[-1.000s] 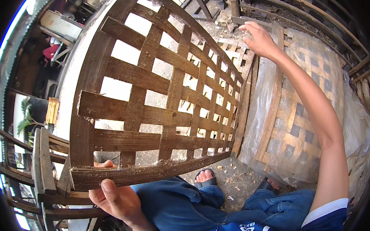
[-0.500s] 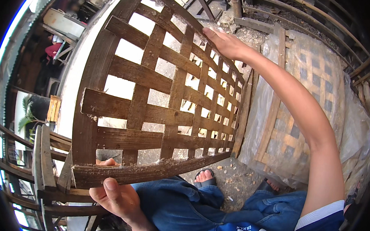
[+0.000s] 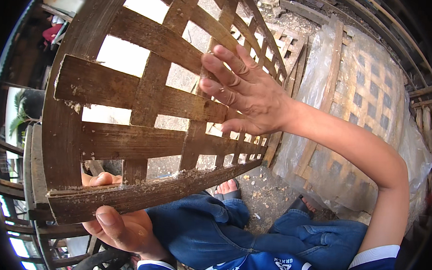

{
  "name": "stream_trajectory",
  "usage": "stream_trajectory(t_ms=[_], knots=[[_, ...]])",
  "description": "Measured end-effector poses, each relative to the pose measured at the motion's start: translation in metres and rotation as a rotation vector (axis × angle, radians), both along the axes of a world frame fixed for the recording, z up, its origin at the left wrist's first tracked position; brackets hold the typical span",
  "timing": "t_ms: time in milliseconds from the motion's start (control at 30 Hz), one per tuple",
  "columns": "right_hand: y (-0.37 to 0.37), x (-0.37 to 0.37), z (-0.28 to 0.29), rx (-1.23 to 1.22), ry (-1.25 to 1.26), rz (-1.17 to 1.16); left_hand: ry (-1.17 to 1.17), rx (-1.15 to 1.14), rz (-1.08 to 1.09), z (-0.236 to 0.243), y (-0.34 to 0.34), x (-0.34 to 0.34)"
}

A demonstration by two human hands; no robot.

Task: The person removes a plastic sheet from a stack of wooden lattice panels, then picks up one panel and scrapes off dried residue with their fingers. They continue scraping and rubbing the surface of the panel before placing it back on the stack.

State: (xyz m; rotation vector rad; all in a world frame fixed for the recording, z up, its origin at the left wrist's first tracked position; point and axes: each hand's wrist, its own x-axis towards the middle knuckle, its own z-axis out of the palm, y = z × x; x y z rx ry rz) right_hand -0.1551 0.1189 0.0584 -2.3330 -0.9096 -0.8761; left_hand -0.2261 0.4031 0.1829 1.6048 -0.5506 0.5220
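Observation:
A large woven wooden lattice panel [image 3: 151, 73] with a dark brown frame stands tilted in front of me, pale crumbs stuck along its lower edge. My left hand [image 3: 118, 230] grips the panel's near lower corner, thumb on the outside and fingers behind the frame. My right hand [image 3: 254, 95] is spread, its fingers apart against or just over the middle of the slats; whether it touches them I cannot tell. Nothing is held in it.
To the right lies another lattice panel [image 3: 370, 89] covered by clear plastic sheeting [image 3: 293, 149]. Crumbs litter the concrete floor [image 3: 261, 201] around my sandalled feet. Wooden racks [image 3: 33, 169] stand at the left, and slatted rails [image 3: 396, 46] run along the far right. A person [image 3: 53, 31] sits far left.
My right hand has left the panel's far top edge and come down to the middle of the slats, fingers spread. The panel's near corner, with my left hand, has shifted left and slightly down.

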Motion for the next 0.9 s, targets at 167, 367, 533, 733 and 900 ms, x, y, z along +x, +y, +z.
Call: stream_trajectory(t_ms=[167,367,533,733,900], knots=[[-0.083,-0.031,-0.102,-0.371,0.766,-0.497,0.149,-0.007,0.184,0.008,-0.004,0.004],[-0.043,-0.009,-0.003,0.305,0.393,-0.302,0.085,0.011,0.136,0.006,0.002,0.002],[0.027,0.001,0.040,0.140,-0.088,-0.145,0.059,0.025,0.118,0.004,0.006,0.003],[0.020,0.030,-0.061,0.535,0.696,-0.648,0.122,-0.089,0.168,0.016,-0.012,0.001],[-0.065,0.033,-0.074,0.827,0.712,-0.827,0.094,-0.067,0.100,0.009,-0.008,0.005]])
